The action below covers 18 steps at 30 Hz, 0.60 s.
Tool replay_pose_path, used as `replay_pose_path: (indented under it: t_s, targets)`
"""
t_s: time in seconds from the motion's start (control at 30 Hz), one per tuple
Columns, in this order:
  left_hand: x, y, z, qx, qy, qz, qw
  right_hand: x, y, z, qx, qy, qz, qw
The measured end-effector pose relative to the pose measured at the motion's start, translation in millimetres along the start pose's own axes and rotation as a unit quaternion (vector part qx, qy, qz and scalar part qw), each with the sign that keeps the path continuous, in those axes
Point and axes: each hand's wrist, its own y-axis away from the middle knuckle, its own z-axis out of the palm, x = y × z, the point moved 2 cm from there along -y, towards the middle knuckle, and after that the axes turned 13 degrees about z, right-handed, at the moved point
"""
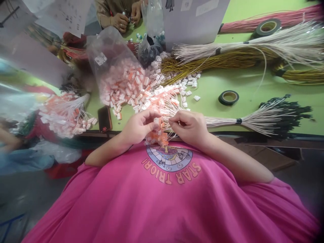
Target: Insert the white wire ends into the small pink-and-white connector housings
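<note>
Left pile: a bunch of orange and white plugs (59,116) with white wires, lying at the left side of the green table (202,108).
Phone: a dark phone (104,118) lies flat near the table's front edge.
Big bag: a see-through bag (101,50) lies on its side with lots of orange and white blocks (131,81) in it, and more are heaped just in front.
Far hands: another person's hands (128,20) are across the table, touching something tiny.
Left hand: this hand (138,126) is nearly closed, with its thumb and finger pinching a small plug (158,122).
Small bag: a clear bag (149,52) sits just behind the big bag; it looks dark inside, and I cannot tell what it holds.
Small plug: it is in front of the shirt, at the table's front edge, among other orange plugs.
Right hand: this hand (191,128) is curled in, fingertips together beside the thin white wires (220,121); I cannot tell if a wire is between them.
White wires: they run right, past a black band, to black ends (280,116).
Tape: a black roll (228,98) lies behind these wires.
</note>
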Motion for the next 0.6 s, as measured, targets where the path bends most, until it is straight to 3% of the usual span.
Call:
replay_pose_path:
  t_s: [0.4,0.6]
  targets:
    - [-1.0,-1.3,-1.1,-0.015,-0.050,0.021,0.998,1.5,1.2,5.1,0.037,0.140,-0.127,0.981]
    - [1.9,-1.8,-1.2,0.000,-0.032,-0.014,0.999,-1.3,1.0,4.2,0.057,0.146,-0.175,0.972]
